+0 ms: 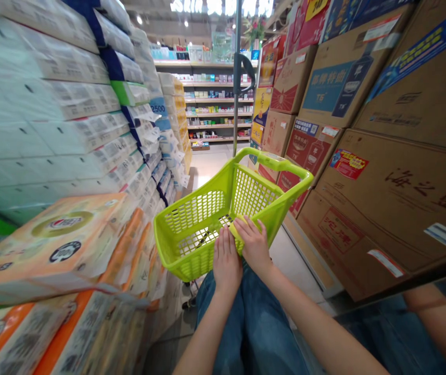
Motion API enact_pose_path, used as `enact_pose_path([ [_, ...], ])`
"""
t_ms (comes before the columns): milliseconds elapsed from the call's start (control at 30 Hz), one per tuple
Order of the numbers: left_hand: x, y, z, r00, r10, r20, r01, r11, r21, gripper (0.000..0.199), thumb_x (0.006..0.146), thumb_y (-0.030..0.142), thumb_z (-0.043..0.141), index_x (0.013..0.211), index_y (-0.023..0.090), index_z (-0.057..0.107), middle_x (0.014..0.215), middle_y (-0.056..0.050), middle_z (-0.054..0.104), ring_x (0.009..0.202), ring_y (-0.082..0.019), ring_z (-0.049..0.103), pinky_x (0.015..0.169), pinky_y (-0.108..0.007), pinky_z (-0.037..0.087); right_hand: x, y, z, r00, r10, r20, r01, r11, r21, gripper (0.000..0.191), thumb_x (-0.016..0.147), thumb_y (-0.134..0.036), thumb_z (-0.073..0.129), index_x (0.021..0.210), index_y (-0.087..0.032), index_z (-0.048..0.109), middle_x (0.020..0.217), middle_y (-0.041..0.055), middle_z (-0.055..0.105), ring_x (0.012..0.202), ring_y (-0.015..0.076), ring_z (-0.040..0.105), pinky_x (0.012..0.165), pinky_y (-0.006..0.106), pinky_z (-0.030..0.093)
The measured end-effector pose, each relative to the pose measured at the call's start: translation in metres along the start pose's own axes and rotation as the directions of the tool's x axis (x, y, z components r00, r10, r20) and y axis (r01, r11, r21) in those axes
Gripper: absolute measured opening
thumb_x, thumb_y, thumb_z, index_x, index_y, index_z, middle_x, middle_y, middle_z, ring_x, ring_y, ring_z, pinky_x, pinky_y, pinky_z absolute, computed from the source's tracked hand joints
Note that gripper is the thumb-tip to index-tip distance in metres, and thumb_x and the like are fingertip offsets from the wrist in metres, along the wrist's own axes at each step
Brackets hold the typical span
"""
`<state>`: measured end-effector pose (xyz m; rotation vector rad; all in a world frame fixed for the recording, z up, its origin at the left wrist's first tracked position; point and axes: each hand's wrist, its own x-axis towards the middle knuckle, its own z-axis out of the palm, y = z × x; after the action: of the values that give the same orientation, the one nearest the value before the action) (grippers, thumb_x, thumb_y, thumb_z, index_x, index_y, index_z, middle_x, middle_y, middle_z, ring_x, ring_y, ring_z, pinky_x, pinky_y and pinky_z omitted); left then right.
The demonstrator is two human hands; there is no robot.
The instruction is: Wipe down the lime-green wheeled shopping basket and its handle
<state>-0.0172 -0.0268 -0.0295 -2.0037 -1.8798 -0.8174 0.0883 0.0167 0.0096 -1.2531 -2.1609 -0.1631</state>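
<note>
A lime-green shopping cart (191, 209) with a perforated plastic basket stands crosswise in front of my knees, its handle toward the upper right. My left hand (227, 256) lies on the near rim, fingers stretched out and together, holding nothing that I can see. Just right of it, my right hand (253, 245) presses a small yellow cloth (237, 235) against the same rim with its fingers bent over it. Whether this soft yellow piece is a cloth or a sponge is hard to tell. The basket's visible floor shows only its holes and dark gaps.
Stacked tissue packs (70, 104) rise on the left, with orange packs (62, 234) nearer me. Cardboard cartons (394, 192) form a wall on the right. A grey pole (237, 120) stands behind the cart. Stocked shelves (218, 99) line the back.
</note>
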Motion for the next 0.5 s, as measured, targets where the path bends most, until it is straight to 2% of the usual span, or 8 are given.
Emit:
enact_pose_path([
  [100, 0.000, -0.001, -0.002, 1.000, -0.002, 0.006, 0.002, 1.000, -0.006, 0.078, 0.086, 0.012, 0.046, 0.157, 0.007, 0.016, 0.161, -0.017, 0.031, 0.152, -0.027, 0.023, 0.122, -0.046, 0.028, 0.002, 0.007, -0.006, 0.996, -0.070, 0.050, 0.071, 0.997, -0.017, 0.061, 0.084, -0.003, 0.044, 0.140, -0.026, 0.051, 0.145, 0.0038, 0.057, 0.142, 0.0198, 0.041, 0.118, 0.046, 0.011],
  [167, 0.000, 0.000, -0.004, 1.000, -0.002, 0.021, 0.003, 1.000, -0.013, 0.079, 0.085, 0.012, 0.047, 0.158, 0.007, 0.014, 0.162, -0.016, 0.030, 0.152, -0.027, 0.021, 0.123, -0.046, 0.027, 0.006, 0.025, -0.017, 0.991, -0.110, 0.077, 0.115, 0.992, -0.057, 0.063, 0.083, -0.002, 0.044, 0.140, -0.027, 0.051, 0.145, 0.0031, 0.058, 0.140, 0.0199, 0.044, 0.119, 0.047, 0.010],
  [233, 0.001, 0.000, -0.007, 0.999, -0.008, 0.032, 0.008, 1.000, -0.025, 0.082, 0.085, 0.012, 0.047, 0.158, 0.007, 0.011, 0.162, -0.016, 0.029, 0.152, -0.026, 0.021, 0.123, -0.045, 0.026, 0.012, 0.049, -0.030, 0.993, -0.099, 0.068, 0.108, 0.986, -0.129, 0.066, 0.080, -0.001, 0.045, 0.140, -0.028, 0.052, 0.145, 0.0026, 0.058, 0.139, 0.0209, 0.045, 0.118, 0.049, 0.011],
  [333, 0.002, 0.002, -0.008, 0.999, -0.017, 0.029, 0.019, 0.999, -0.046, 0.087, 0.083, 0.011, 0.049, 0.158, 0.009, 0.006, 0.162, -0.016, 0.029, 0.152, -0.027, 0.021, 0.123, -0.045, 0.025, 0.022, 0.090, -0.051, 1.000, -0.014, -0.024, 0.007, 0.969, -0.249, 0.070, 0.077, -0.002, 0.046, 0.142, -0.030, 0.051, 0.144, 0.0019, 0.058, 0.138, 0.0235, 0.046, 0.117, 0.052, 0.013],
  [400, 0.002, 0.003, -0.008, 0.999, -0.021, 0.026, 0.023, 0.998, -0.058, 0.089, 0.083, 0.011, 0.050, 0.158, 0.010, 0.003, 0.162, -0.016, 0.029, 0.152, -0.027, 0.022, 0.123, -0.046, 0.026, 0.027, 0.109, -0.060, 0.993, 0.054, -0.103, -0.081, 0.957, -0.277, 0.072, 0.076, -0.003, 0.046, 0.142, -0.031, 0.051, 0.143, 0.0005, 0.059, 0.138, 0.0237, 0.046, 0.116, 0.052, 0.015],
  [500, 0.002, 0.003, -0.007, 0.999, -0.025, 0.022, 0.026, 0.998, -0.059, 0.089, 0.083, 0.010, 0.050, 0.158, 0.010, 0.001, 0.162, -0.017, 0.029, 0.152, -0.027, 0.021, 0.123, -0.047, 0.026, 0.028, 0.109, -0.061, 0.973, 0.152, -0.174, -0.191, 0.952, -0.238, 0.072, 0.075, -0.003, 0.045, 0.141, -0.030, 0.051, 0.143, 0.0000, 0.059, 0.140, 0.0233, 0.043, 0.116, 0.052, 0.016],
])
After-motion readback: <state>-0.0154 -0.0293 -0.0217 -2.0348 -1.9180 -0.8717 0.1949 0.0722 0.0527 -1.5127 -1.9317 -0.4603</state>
